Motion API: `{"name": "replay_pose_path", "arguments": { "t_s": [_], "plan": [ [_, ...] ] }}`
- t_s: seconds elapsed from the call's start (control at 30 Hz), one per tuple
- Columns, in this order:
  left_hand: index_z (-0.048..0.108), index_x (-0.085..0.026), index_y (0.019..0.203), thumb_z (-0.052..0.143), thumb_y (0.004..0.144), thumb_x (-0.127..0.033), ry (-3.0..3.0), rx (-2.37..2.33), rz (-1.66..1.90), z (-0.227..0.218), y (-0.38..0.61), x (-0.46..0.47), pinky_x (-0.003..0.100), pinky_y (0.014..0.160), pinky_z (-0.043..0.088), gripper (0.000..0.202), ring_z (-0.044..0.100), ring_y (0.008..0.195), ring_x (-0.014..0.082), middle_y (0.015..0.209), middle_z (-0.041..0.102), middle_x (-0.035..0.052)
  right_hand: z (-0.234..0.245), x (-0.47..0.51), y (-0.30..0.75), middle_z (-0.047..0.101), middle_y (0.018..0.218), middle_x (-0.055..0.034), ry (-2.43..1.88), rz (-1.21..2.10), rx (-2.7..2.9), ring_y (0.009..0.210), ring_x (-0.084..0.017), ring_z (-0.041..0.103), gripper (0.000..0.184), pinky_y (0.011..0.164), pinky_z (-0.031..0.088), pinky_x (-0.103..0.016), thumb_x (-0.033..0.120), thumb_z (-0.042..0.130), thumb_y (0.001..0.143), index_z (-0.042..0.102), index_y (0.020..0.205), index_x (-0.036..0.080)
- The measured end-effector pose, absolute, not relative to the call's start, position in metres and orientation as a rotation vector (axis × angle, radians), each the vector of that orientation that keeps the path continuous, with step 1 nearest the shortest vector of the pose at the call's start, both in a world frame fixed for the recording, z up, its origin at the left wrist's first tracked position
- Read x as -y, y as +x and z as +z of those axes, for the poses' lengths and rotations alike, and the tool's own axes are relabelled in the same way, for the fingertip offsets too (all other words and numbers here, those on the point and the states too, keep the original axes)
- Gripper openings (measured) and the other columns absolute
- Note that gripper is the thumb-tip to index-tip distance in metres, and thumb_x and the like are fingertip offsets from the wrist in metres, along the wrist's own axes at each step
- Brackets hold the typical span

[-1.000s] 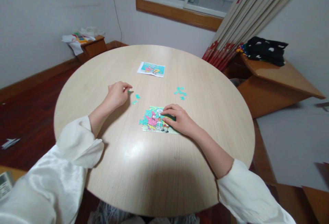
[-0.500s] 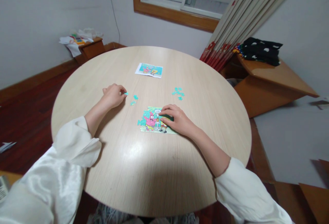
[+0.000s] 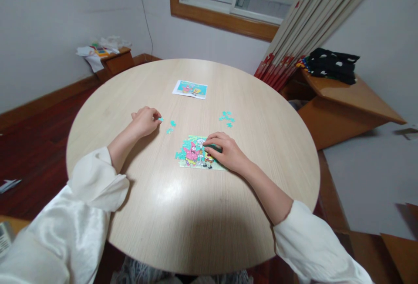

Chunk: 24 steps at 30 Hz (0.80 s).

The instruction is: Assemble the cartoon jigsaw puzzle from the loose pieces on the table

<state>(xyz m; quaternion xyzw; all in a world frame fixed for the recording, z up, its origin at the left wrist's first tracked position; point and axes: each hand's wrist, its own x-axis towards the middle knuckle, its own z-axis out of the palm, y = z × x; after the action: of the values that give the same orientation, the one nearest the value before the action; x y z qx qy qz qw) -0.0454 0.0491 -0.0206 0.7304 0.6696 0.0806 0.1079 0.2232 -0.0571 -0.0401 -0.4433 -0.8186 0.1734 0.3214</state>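
Observation:
A partly assembled jigsaw puzzle with cartoon figures lies on the round table, its left edge ragged. Over its right part rests my right hand, thumb and fingers apart, hiding some of the picture. Left of centre, my left hand pinches a small turquoise puzzle piece at the fingertips. Just right of that hand lie two loose pieces. Farther right, beyond my right hand, several turquoise pieces form a loose cluster.
A printed picture sheet with the same figures lies toward the far side of the round table. Against the left wall, a small wooden stand carries papers. Dark cloth sits on a wooden cabinet at the right.
My right thumb has shifted slightly over the puzzle, showing more of the yellow figure. My left hand stays in place with its piece.

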Motion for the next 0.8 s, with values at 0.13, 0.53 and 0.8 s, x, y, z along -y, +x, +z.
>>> {"name": "replay_pose_path", "arguments": {
  "t_s": [0.13, 0.53, 0.8],
  "plan": [
    [0.067, -0.015, 0.1, 0.054, 0.084, -0.02, 2.158, -1.966, 0.214, -0.019, -0.045, -0.048, 0.044, 0.086, 0.041, 0.022, 0.056, 0.103, 0.0308, 0.107, 0.062, 0.0158, -0.041, 0.057, 0.223, 0.067, 0.096, -0.0078, -1.165, 0.453, 2.143, 0.091, -0.019, 0.061, 0.01, 0.083, 0.048, -0.037, 0.018, 0.062, 0.084, 0.071, 0.089, 0.02],
    [0.064, -0.015, 0.103, 0.059, 0.079, -0.023, 2.15, -1.797, 0.333, -0.026, -0.056, -0.057, 0.031, 0.075, 0.044, 0.026, 0.06, 0.083, 0.021, 0.093, 0.067, 0.0097, -0.044, 0.056, 0.224, 0.067, 0.096, -0.008, -1.156, 0.444, 2.149, 0.091, -0.02, 0.062, 0.01, 0.082, 0.048, -0.037, 0.018, 0.063, 0.084, 0.071, 0.09, 0.02],
    [0.063, -0.017, 0.083, 0.064, 0.072, -0.021, 2.112, -1.783, 0.372, -0.029, -0.061, -0.062, 0.03, 0.066, 0.039, 0.012, 0.057, 0.072, 0.0197, 0.074, 0.062, 0.0048, -0.044, 0.056, 0.223, 0.067, 0.095, -0.0071, -1.158, 0.46, 2.149, 0.091, -0.019, 0.062, 0.011, 0.082, 0.049, -0.037, 0.017, 0.063, 0.083, 0.071, 0.09, 0.021]
  ]
}}
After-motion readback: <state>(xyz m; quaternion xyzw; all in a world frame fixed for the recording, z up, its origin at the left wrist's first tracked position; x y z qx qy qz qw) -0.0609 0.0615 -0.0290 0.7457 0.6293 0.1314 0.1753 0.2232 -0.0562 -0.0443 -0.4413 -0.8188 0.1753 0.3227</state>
